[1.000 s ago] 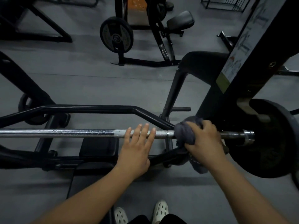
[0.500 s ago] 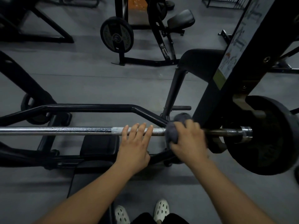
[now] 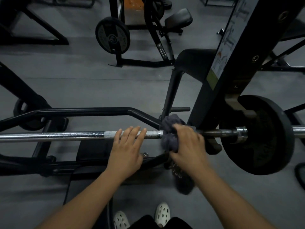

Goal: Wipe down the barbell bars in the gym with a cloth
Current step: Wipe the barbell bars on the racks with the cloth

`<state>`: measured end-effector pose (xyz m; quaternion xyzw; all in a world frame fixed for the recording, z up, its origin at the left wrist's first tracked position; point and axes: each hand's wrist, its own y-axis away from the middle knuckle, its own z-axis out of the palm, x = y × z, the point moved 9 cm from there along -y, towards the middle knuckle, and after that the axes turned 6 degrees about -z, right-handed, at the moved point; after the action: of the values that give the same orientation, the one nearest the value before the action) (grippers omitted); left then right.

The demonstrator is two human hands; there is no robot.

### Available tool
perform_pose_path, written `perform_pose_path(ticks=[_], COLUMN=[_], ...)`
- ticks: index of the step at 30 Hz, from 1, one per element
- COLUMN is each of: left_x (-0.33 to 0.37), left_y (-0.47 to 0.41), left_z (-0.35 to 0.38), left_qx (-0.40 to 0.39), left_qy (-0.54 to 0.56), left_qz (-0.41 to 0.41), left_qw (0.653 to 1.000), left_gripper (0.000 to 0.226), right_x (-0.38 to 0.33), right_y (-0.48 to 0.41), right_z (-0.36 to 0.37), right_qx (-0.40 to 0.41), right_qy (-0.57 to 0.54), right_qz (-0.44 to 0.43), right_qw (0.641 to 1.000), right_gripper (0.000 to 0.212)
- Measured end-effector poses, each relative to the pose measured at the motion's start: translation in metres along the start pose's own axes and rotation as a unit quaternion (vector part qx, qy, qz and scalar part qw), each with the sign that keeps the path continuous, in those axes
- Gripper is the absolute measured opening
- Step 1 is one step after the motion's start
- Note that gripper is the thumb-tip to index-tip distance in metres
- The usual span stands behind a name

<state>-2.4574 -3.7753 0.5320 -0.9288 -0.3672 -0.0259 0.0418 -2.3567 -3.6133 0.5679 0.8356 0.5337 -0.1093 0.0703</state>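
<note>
Right hand [image 3: 186,146] grips grey cloth [image 3: 169,124] bunched round barbell bar [image 3: 66,136]. Weight plate [image 3: 267,146] sits on the bar's right end, near that hand. Left hand [image 3: 127,151] rests on the bar just left of the cloth, fingers straight.

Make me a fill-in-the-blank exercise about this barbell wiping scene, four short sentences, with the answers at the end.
1. The right hand grips a crumpled cloth whose colour is ____.
2. The left hand rests on the long silver steel barbell bar with its fingers ____.
3. The round black weight plate is loaded on the bar's ____ end.
4. The person's perforated clog shoes are ____.

Answers: grey; straight; right; white.
</note>
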Motion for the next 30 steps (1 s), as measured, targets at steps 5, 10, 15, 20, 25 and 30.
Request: perform_pose_path(ticks=[5, 10, 15, 20, 25, 30], left_x=[-0.002, -0.002, -0.004, -0.016, -0.020, -0.023], left_y=[0.001, -0.002, -0.005, -0.015, -0.012, -0.013], left_z=[-0.003, -0.006, -0.019, -0.026, -0.020, -0.016], left_qx=[0.006, 0.021, 0.081, 0.091, 0.095, 0.093], left_qy=[0.027, 0.072, 0.116, 0.108, 0.119, 0.108], left_qz=[-0.004, -0.035, -0.054, -0.064, -0.051, -0.009], left_qw=[1.000, 0.997, 0.989, 0.988, 0.987, 0.990], left_gripper=[0.082, 0.067, 0.042, 0.026, 0.027, 0.033], right_x=[0.056, -0.029, 0.021, 0.014, 0.018, 0.040], right_y=[-0.001, -0.014, -0.025, -0.021, -0.012, -0.001], right_z=[-0.017, 0.006, 0.003, 0.000, 0.002, -0.006], right_qx=[0.039, 0.043, -0.003, 0.071, 0.020, 0.076], right_qy=[0.031, -0.017, -0.028, -0.016, -0.005, 0.004], right_qz=[0.063, -0.108, -0.105, -0.045, -0.107, 0.061], right_qw=[0.997, 0.993, 0.994, 0.996, 0.994, 0.995], right_gripper=[0.077, 0.060, 0.046, 0.051, 0.070, 0.066])
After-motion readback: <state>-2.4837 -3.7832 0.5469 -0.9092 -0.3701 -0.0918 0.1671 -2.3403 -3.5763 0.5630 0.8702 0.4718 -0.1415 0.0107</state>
